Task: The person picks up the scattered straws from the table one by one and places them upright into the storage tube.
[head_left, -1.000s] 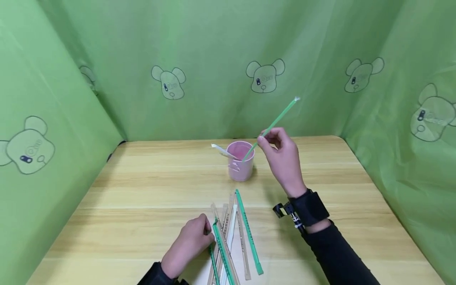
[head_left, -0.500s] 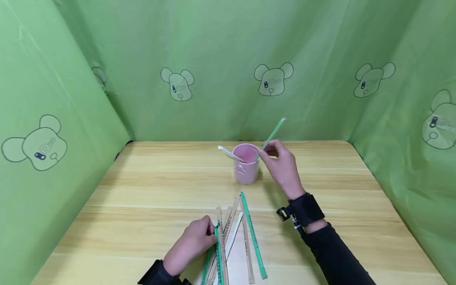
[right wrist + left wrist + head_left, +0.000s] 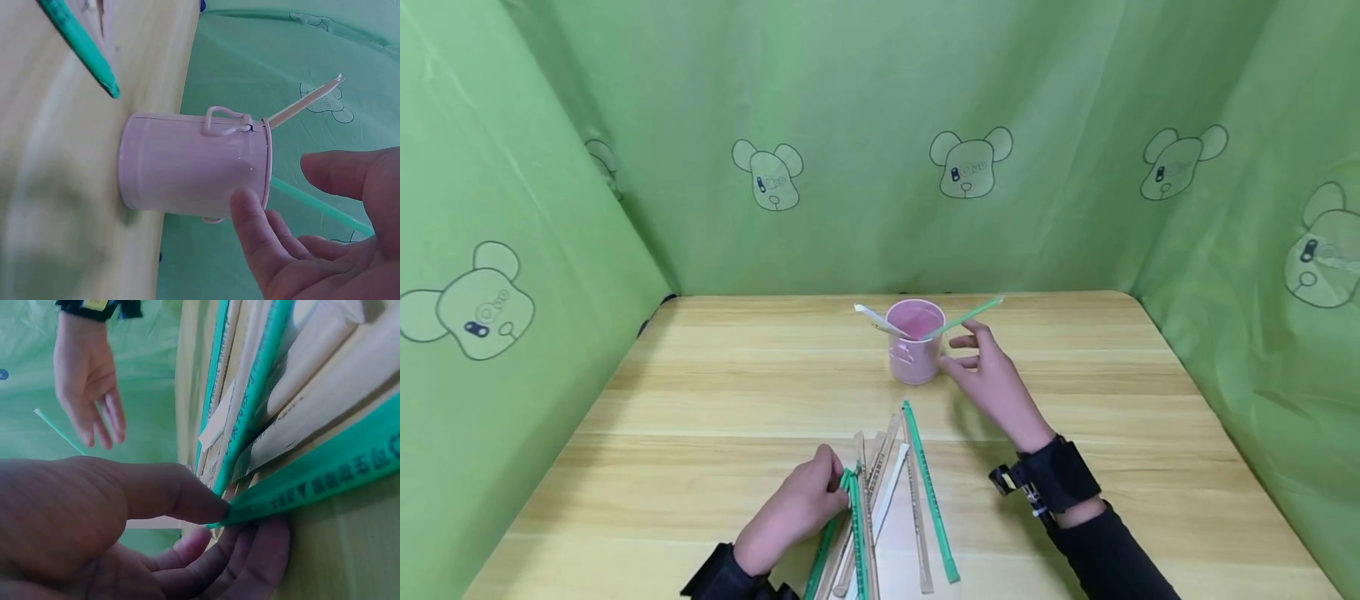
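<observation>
A small pink bucket (image 3: 913, 363) stands upright toward the back of the table. A green-wrapped straw (image 3: 972, 314) leans out of it to the right, and a white-wrapped straw (image 3: 875, 318) leans to the left. Beside the bucket, my right hand (image 3: 994, 385) has its fingers spread and holds nothing; one fingertip is at or very near the bucket's side in the right wrist view. Nearer me, my left hand (image 3: 796, 505) pinches the end of a green-wrapped straw (image 3: 319, 484) between thumb and fingers, at the left of a loose pile of straws.
In the pile lie brown-wrapped straws (image 3: 918, 525), a white one (image 3: 891, 492) and another green one (image 3: 931, 496) at the right edge. The wooden table (image 3: 700, 400) is walled by green cloth (image 3: 850, 83) printed with bear heads.
My right hand has lowered the green straw into the bucket and let go; the straw has tipped rightward against the rim. My left hand stays at the pile, where the straw ends have shifted slightly.
</observation>
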The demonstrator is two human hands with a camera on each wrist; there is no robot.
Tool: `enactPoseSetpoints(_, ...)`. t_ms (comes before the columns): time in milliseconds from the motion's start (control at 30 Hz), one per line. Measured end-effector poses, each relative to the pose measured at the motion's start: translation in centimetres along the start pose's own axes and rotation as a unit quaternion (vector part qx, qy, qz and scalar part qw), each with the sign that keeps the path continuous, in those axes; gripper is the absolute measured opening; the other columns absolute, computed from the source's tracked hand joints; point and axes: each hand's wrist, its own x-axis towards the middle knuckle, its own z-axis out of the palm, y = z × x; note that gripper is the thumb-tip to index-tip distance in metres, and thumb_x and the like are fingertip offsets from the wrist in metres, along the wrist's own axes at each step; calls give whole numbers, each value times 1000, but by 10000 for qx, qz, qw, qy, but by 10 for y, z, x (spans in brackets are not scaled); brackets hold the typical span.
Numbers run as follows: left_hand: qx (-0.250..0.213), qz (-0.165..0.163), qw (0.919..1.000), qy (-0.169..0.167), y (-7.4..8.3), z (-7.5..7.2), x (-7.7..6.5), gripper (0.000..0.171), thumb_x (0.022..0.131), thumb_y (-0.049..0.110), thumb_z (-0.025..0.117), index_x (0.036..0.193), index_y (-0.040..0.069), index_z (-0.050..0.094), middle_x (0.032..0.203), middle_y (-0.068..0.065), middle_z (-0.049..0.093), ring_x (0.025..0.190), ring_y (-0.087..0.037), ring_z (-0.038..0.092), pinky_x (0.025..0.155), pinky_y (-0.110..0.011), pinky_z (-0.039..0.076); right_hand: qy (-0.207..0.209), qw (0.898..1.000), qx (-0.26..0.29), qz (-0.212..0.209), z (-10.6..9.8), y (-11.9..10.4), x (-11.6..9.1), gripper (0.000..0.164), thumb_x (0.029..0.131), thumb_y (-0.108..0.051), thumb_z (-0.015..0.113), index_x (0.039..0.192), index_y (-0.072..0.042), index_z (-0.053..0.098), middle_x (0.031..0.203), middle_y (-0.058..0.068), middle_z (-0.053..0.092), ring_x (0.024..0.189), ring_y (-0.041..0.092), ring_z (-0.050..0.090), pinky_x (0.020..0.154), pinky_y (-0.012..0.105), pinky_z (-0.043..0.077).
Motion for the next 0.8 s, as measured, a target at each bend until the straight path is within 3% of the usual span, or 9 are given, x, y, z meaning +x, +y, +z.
enactPoseSetpoints(233,-80,-305,9995,-1,-1,-1,1,28,94,2,67,117,-7,53,83,-7,51,68,-20,45,60,-29,36,-371,9991,-11,221,0,16,-26,66,108,-33,65,163,-12,35,147,18,58,121,34,66,94,49,58)
enactPoseSetpoints(433,-183,-403,9990,-100,1,-8,-1,23,99,1,60,119,-8,54,81,-7,46,66,-20,39,62,-30,31,-571,9982,-59,179,7,23,-43,45,108,-23,63,150,-8,54,124,13,68,96,31,70,76,42,61)
enactPoseSetpoints(667,-10,-283,9993,244,9,-22,2,30,97,2,63,125,-9,60,97,-8,63,76,-19,55,69,-36,49,-926,9945,-433,241,19,23,-64,31,107,-18,64,135,-5,68,104,4,69,77,22,66,65,34,56)
enactPoseSetpoints(800,-295,-271,9981,469,17,-32,5,29,98,2,60,126,-6,57,104,-11,62,76,-20,60,65,-37,54,-1623,9855,-440,208,25,23,-75,32,107,-20,65,133,-1,66,96,4,68,73,19,63,63,33,54)
